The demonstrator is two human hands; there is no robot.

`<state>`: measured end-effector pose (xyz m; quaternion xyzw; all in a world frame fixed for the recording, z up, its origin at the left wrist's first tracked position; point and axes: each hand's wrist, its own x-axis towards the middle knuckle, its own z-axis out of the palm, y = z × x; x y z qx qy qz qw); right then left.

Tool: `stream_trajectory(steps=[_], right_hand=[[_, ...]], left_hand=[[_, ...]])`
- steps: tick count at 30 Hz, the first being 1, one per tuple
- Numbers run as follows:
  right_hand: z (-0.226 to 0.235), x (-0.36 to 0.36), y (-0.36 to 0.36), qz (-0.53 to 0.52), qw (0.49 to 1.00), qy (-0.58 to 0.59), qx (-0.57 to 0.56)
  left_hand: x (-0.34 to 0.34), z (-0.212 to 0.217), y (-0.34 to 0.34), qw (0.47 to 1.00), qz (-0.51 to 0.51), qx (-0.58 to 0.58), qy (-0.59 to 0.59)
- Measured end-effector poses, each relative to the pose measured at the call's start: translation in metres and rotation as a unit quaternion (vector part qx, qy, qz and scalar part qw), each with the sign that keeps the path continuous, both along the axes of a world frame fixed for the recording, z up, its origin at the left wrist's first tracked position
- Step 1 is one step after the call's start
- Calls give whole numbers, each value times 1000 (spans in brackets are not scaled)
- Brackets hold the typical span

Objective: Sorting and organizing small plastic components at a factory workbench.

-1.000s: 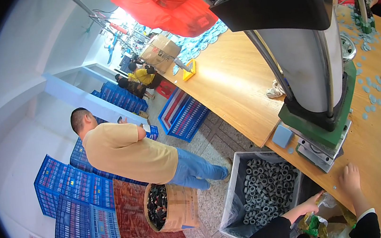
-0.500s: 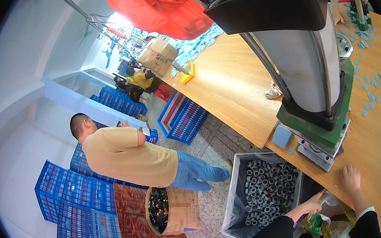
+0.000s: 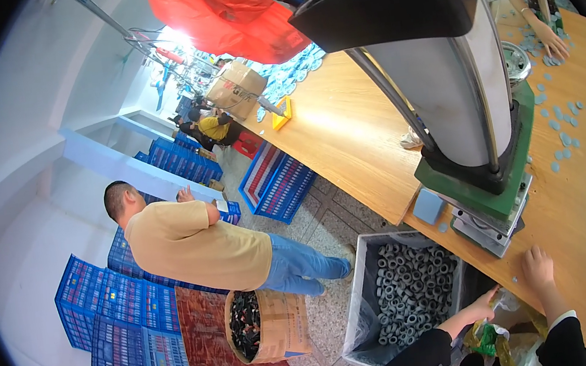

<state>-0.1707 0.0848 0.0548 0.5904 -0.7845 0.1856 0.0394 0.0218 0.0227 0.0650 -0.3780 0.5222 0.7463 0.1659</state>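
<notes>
My left hand [image 3: 481, 308] is at the front edge of the wooden table [image 3: 346, 140], beside a crumpled clear plastic bag [image 3: 506, 301]. Its fingers are drawn together, and what they hold, if anything, is too small to make out. On the tabletop, in front of the metal base of a green and white press [image 3: 478, 167], lies my right hand [image 3: 538, 270]. Those fingers are bent and close together, their tips hidden. A small pale piece [image 3: 515, 279] sits on the table to the left of it. Green and yellow wrapping [image 3: 485, 339] shows below, between my forearms.
A lined bin [image 3: 357, 314] of grey rings [image 3: 412, 293] stands left of the table. A pale blue block [image 3: 428, 206] and scattered discs [image 3: 565, 138] lie near the press. A co-worker's hand [image 3: 552, 45] reaches in. Beyond stand another person [image 3: 196, 231], a carton [image 3: 281, 327] and blue crates [image 3: 120, 350].
The view has shifted slightly. At the far right, a co-worker's arm now reaches over the discs on the table. My hands stay almost where they were.
</notes>
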Motion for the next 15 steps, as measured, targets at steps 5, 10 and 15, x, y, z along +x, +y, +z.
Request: stream_trajectory(steps=[5,10,15], right_hand=[[1,5,-11,-24,990,-93,101],[18,3,-19,-17,996,-85,-1],[30,-19,9,-262,917,-281,-106]], left_hand=[[18,-36,-6,976,-60,-173,116],[26,-41,-21,994,-10,-78,72],[2,-24,-10,1000,10,-20,-14]])
